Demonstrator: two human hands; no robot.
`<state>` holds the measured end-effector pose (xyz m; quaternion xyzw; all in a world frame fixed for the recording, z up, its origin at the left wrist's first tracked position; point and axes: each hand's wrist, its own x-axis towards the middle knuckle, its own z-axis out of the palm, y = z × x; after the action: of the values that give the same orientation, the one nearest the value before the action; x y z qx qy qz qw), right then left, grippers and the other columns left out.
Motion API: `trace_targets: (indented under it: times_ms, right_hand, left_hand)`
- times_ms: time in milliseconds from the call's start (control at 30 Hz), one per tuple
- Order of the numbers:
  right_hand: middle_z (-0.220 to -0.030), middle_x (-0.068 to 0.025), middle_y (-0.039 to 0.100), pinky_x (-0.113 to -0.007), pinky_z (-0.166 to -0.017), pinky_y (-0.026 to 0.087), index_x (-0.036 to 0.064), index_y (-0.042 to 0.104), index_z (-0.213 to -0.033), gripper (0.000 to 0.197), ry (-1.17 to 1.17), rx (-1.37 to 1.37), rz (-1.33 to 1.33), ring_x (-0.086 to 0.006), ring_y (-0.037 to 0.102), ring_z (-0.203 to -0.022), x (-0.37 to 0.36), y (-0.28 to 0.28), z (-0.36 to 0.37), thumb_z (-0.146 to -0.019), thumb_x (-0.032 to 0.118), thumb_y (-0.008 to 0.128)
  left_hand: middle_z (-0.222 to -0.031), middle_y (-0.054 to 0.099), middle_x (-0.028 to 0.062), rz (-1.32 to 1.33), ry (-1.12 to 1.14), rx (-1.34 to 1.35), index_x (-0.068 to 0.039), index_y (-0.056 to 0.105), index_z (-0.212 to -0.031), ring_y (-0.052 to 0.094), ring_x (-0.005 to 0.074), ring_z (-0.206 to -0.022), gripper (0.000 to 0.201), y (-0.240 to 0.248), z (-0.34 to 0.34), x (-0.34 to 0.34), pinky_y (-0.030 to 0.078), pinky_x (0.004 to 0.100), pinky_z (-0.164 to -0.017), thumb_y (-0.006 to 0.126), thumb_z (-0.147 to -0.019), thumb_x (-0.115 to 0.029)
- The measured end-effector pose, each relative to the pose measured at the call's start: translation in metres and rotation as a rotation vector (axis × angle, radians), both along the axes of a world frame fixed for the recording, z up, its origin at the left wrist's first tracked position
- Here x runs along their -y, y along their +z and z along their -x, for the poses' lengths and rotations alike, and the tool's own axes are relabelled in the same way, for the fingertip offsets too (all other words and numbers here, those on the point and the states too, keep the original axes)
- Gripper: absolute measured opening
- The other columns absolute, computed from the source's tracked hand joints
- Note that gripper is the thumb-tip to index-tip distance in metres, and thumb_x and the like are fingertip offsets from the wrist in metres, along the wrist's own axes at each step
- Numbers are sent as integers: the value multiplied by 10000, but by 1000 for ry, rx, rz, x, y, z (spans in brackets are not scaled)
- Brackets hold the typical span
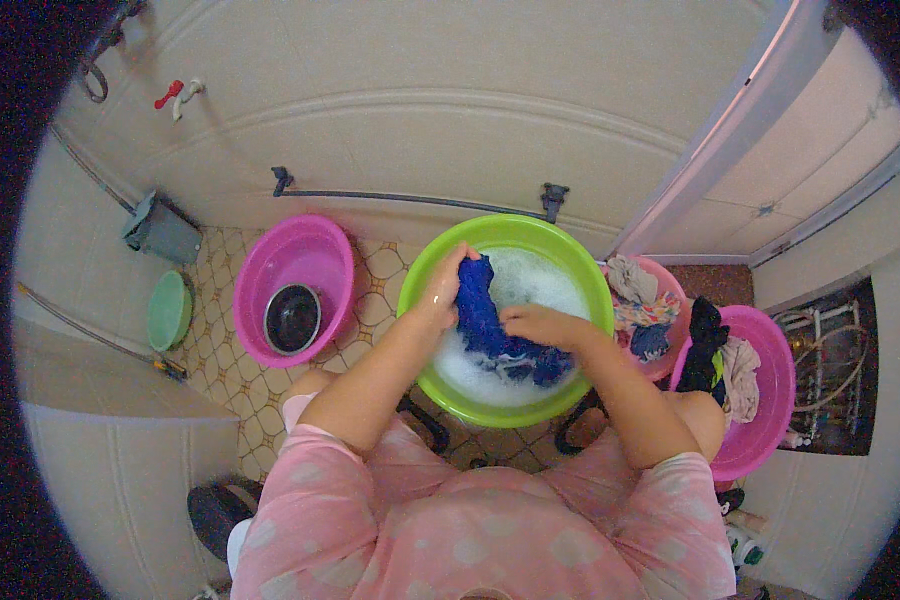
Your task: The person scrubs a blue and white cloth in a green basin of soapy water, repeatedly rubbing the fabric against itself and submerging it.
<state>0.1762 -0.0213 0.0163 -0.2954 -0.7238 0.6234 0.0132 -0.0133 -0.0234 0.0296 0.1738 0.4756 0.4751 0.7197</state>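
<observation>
A deep blue cloth (478, 312) is crumpled and bent inside a round lime-green basin (510, 413). Its upper end is held clear of the white suds (540, 277) toward the far left rim; its lower part is laid in foam toward the near right rim.

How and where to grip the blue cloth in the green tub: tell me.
Take the blue cloth by its upper end, coming from the left, where the left hand is. That end is bunched narrow and looks clear of the suds, so it should be easier to close around. The lower end spreads into the foam and would likely be slippery.
</observation>
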Motion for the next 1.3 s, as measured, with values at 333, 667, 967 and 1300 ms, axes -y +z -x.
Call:
trace_targets:
  times_ms: [333, 667, 967, 1300]
  right_hand:
    - [-1103, -59, 507, -332, -862, 347, 126, 547, -1021, 343, -846, -232, 418, -183, 435, -1031, -32, -31, -13, -689, 211, 531]
    - [-1030, -250, 537, -420, -794, 421, 13, 530, -1070, 466, -263, 460, -531, -353, 531, -950, -7, -57, 15, -741, 337, 587]
    - [-871, -242, 564, -425, -743, 415, -51, 502, -921, 336, -992, 139, -578, -396, 535, -845, -1, -73, 48, -765, 246, 532]
    - [-819, -167, 568, -461, -620, 443, 63, 511, -824, 298, -338, 75, -840, -348, 566, -734, 43, 11, 61, -807, 355, 455]
  left_hand:
    - [-989, 540, 84, -279, 48, -282, -133, 497, -1136, 508, 165, -871, 294, -16, 7, -8, 427, 294, -773, 482, -851, -199]
    - [-1060, 533, 124, 20, -116, -408, -176, 472, -1175, 536, 224, -887, 401, -63, -12, -4, 479, 361, -700, 463, -802, -29]
    - [-846, 591, 106, 139, 48, 114, -131, 553, -1010, 563, 236, -655, 255, -41, -34, -4, 487, 379, -643, 455, -847, -301]
    - [-744, 565, 48, -7, -57, 360, -150, 547, -932, 551, 167, -620, 254, -52, -21, 0, 464, 282, -559, 560, -798, -366]
